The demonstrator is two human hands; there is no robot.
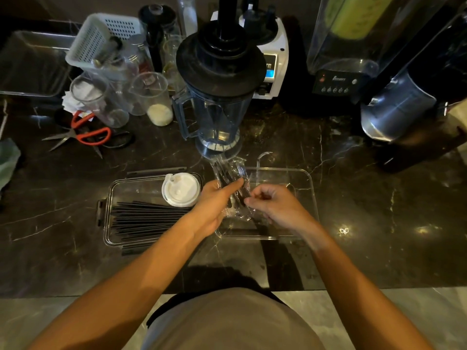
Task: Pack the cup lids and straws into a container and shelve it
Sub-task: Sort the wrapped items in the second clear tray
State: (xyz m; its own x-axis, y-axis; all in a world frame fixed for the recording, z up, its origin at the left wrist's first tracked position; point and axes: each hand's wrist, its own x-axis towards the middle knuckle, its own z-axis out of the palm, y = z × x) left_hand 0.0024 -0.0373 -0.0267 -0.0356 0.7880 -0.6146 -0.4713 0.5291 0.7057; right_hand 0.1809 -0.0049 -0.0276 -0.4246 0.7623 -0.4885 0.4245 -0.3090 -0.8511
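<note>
A clear plastic container (126,184) lies on the dark marble counter. Inside it are several black straws (149,219) laid lengthwise and a stack of white cup lids (180,189) at its far right corner. My left hand (212,205) grips a clear plastic wrapper with black straws in it (231,179), just right of the container. My right hand (278,208) pinches the lower part of the same wrapper. Both hands are above the clear container lid (303,188), which lies flat to the right.
A blender jar with a black lid (217,97) stands just behind my hands. Red-handled scissors (86,132), clear measuring cups (151,97) and a white basket (101,39) crowd the back left. Blender bases and a steel machine (396,107) fill the back right.
</note>
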